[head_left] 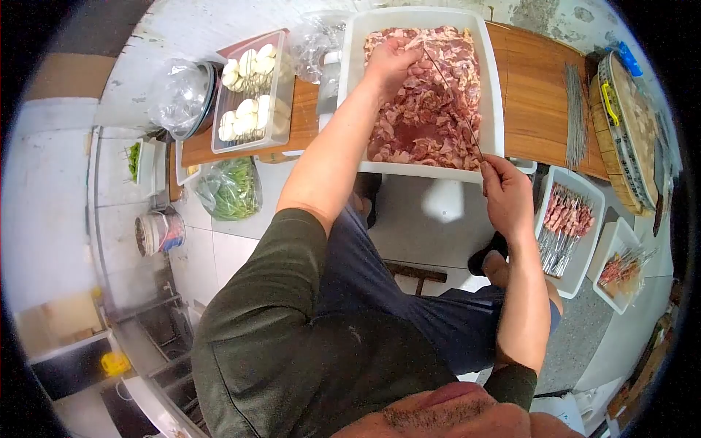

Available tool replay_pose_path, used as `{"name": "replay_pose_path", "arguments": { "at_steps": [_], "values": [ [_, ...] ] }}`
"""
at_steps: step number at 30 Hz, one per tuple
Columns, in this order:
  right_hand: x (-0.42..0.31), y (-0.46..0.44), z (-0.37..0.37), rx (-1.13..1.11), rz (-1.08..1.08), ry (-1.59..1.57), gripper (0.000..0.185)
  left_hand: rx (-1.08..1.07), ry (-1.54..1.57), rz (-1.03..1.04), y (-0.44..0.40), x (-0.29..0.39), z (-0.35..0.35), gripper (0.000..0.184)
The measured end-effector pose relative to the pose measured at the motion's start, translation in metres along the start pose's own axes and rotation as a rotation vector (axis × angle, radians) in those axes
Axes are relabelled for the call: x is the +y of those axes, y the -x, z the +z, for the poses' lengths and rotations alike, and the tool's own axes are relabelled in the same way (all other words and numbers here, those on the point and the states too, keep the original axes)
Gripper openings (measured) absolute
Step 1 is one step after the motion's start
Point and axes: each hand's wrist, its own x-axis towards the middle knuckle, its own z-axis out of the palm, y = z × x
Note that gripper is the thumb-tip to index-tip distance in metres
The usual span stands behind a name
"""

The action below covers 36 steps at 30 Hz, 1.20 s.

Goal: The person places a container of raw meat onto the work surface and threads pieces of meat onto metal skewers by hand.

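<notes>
No readable lettering, printed bucket (162, 232) too blurred to read, small mark on dark shirt (285, 350) unclear

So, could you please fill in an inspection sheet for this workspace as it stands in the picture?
Surface: wooden table, bearing a large white tub and, right of it, a bundle of bare skewers.
Job's things: cut meat in the tub; one skewer slants above it. Meat-loaded skewers lie in a white tray at right.
Clutter: a plastic bag and a clear box of white pieces, left of the tub.
Grips: left hand closed at the skewer's far end, right hand at its near end.
Cables: nothing seen for certain.
Surroundings: stained wall beyond; bucket and bagged greens at left.
</notes>
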Motion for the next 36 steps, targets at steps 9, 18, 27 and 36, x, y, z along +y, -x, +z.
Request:
{"name": "replay_pose_path", "arguments": {
  "at_steps": [9, 18, 27, 36],
  "values": [
    [-0.006, 0.001, -0.001, 0.016, 0.012, -0.002, 0.028, -0.036, 0.336, -0.047, 0.000, 0.003, 0.001, 0.025],
    [-0.002, 0.000, 0.000, 0.003, 0.017, 0.037, 0.028, -0.064, 0.212, -0.034, -0.002, 0.006, -0.011, 0.025],
    [-0.011, 0.000, -0.009, -0.001, 0.063, 0.128, 0.026, 0.399, -0.920, 0.022, -0.014, -0.016, -0.052, 0.027],
    [-0.010, 0.000, -0.014, 0.016, 0.066, 0.130, 0.026, 0.047, -1.779, 0.102, -0.011, -0.068, -0.026, 0.025]
  ]
}}
